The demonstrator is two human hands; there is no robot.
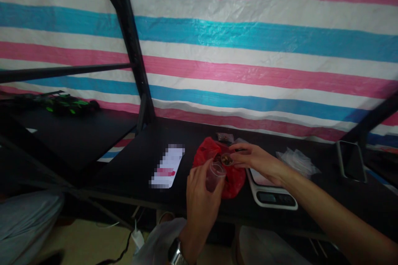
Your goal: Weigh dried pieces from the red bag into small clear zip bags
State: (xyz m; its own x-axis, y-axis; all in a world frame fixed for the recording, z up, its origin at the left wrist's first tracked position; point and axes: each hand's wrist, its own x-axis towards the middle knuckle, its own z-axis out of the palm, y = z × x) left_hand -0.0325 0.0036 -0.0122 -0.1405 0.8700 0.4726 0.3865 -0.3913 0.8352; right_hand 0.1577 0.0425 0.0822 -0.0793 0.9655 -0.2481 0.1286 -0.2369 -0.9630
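Clear plastic cup sits in your left hand, held just above the near edge of the black table, in front of the red plastic bag. Your left hand rises from below with the wrist bent back, a watch on it, and the fingers are wrapped around the cup's side, so it is closed on the cup. The cup is tilted a little toward the bag, and I cannot tell what, if anything, is in it.

Your right hand comes in from the right with the forearm stretched low across the table. Its fingers are pinched around a small round scoop or lid loaded with brown bits, held right above the cup's mouth and over the bag.

One red bag lies open mid-table. One white kitchen scale stands just right of it, under your right wrist. One crumpled clear bag lies farther right, and one phone rests near the right end. One white slip lies left of the red bag. One dark packet sits behind the bag toward the far edge.
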